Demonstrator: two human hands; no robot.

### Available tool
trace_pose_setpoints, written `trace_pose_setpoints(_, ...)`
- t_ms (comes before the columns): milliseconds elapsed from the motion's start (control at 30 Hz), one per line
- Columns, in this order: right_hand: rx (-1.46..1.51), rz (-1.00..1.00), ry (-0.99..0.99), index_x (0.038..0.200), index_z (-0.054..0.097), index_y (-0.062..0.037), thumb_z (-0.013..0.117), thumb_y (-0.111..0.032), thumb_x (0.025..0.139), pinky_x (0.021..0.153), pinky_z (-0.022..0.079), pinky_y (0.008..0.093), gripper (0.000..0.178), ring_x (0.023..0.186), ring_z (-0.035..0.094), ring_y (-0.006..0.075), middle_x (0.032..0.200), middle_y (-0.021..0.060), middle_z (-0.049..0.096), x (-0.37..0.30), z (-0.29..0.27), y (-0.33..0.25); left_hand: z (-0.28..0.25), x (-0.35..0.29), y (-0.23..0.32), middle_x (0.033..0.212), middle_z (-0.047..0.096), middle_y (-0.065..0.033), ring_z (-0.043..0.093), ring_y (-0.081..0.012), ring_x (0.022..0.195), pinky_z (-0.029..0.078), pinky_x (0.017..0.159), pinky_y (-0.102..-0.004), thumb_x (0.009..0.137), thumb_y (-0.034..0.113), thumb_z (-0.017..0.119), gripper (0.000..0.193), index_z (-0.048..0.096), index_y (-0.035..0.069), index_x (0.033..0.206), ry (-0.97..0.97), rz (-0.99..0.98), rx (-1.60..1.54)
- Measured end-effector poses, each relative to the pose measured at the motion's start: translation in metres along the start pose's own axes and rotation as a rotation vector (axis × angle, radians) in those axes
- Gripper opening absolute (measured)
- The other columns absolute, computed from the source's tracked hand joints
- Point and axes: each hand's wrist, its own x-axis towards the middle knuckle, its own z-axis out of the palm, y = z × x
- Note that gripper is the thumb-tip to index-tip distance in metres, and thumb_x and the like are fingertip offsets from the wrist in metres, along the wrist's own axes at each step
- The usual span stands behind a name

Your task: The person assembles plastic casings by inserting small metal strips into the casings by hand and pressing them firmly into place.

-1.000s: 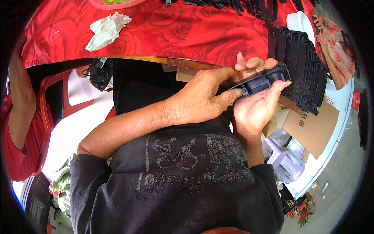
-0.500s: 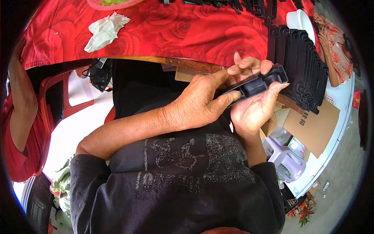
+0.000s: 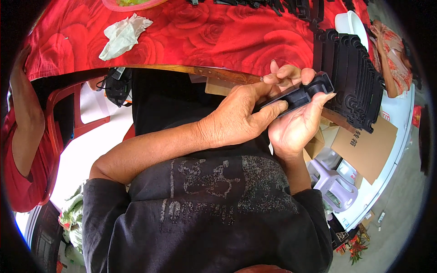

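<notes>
Black is the channelled part (image 3: 298, 97) I'm cradling near the table (image 3: 195, 38) in my right hand (image 3: 293, 127), my left hand (image 3: 241, 116) gripping its end, seemingly pressing inside, any further push likely needing steady support.

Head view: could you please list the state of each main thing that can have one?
Black part: held, tilted, hollow side facing the camera.
Left hand: gripping its lower end.
Right hand: gripping nearer its upper end.
White tissue: crumpled, on the red tablecloth.
Black pieces at right: stacked side by side.
Pink bowl: partly out of frame.
</notes>
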Motion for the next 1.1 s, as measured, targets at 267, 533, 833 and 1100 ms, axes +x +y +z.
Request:
trace_pose_setpoints(267, -0.001, 0.024, -0.019, 0.099, 0.042, -0.009, 0.033, -0.07, 0.095, 0.088, 0.052, 0.0469, 0.062, 0.094, 0.064, 0.0342, 0.102, 0.0198, 0.059, 0.002, 0.002, 0.002, 0.003, -0.002, -0.006, 0.07, 0.054, 0.0036, 0.048, -0.0037, 0.059, 0.037, 0.05, -0.0214, 0.099, 0.017, 0.059, 0.019, 0.061, 0.0, 0.107, 0.04, 0.055, 0.003)
trace_pose_setpoints(533, -0.067, 0.011, -0.025, 0.099, 0.042, -0.0089, 0.032, -0.07, 0.095, 0.088, 0.051, 0.0478, 0.062, 0.091, 0.065, 0.034, 0.101, 0.0192, 0.06, 0.001, 0.004, 0.002, 0.002, -0.002, 0.004, 0.072, 0.057, -0.0031, 0.052, -0.007, 0.071, 0.046, 0.064, -0.0278, 0.089, 0.012, 0.063, 0.018, 0.059, -0.006, 0.087, 0.063, -0.073, -0.107)
trace_pose_setpoints(833, 0.073, 0.054, -0.02, 0.1, 0.043, -0.0094, 0.034, -0.069, 0.096, 0.09, 0.049, 0.0475, 0.06, 0.094, 0.063, 0.0336, 0.103, 0.0178, 0.059, 0.002, -0.001, 0.0, 0.001, -0.001, 0.001, 0.074, 0.055, -0.0048, 0.051, -0.0089, 0.07, 0.046, 0.062, -0.0288, 0.092, 0.016, 0.061, 0.02, 0.058, -0.004, 0.092, 0.011, -0.043, -0.096)
trace_pose_setpoints(1100, 0.123, 0.051, -0.038, 0.106, 0.047, -0.0094, 0.033, -0.061, 0.1, 0.097, 0.046, 0.0476, 0.053, 0.101, 0.061, 0.0326, 0.107, 0.0179, 0.059, 0.004, -0.012, 0.001, -0.015, -0.011, -0.004, 0.078, 0.062, -0.009, 0.058, -0.0147, 0.068, 0.05, 0.063, -0.0312, 0.096, 0.016, 0.057, 0.025, 0.053, -0.003, 0.111, -0.08, -0.058, -0.019)
